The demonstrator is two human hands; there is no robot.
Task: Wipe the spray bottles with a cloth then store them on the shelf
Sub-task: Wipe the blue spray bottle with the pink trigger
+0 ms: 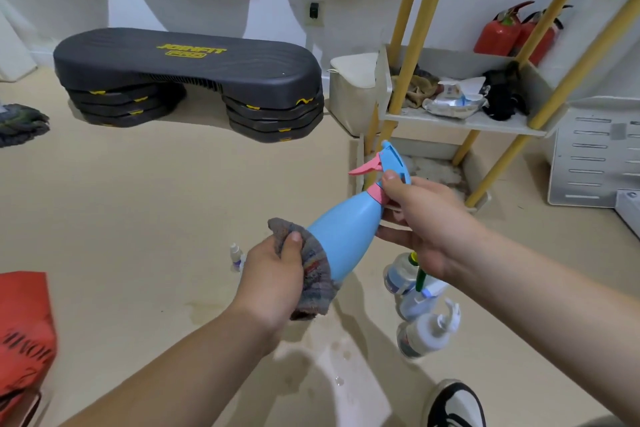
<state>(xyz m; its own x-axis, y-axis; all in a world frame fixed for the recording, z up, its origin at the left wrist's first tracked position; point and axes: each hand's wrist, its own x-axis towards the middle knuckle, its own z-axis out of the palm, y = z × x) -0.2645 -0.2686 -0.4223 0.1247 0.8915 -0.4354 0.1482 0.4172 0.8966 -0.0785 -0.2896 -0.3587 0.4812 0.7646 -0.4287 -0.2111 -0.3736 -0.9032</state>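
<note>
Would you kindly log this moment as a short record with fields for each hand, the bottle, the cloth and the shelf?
left hand: grips the grey cloth, which wraps the bottle's base
right hand: holds the blue spray bottle at its neck
bottle pose: tilted, nozzle up and away, held above the floor
waiting bottles: several clear ones on the floor below the right hand
shelf: white boards, yellow poles; rags and packets on it
stage: wiping, not yet stored
</note>
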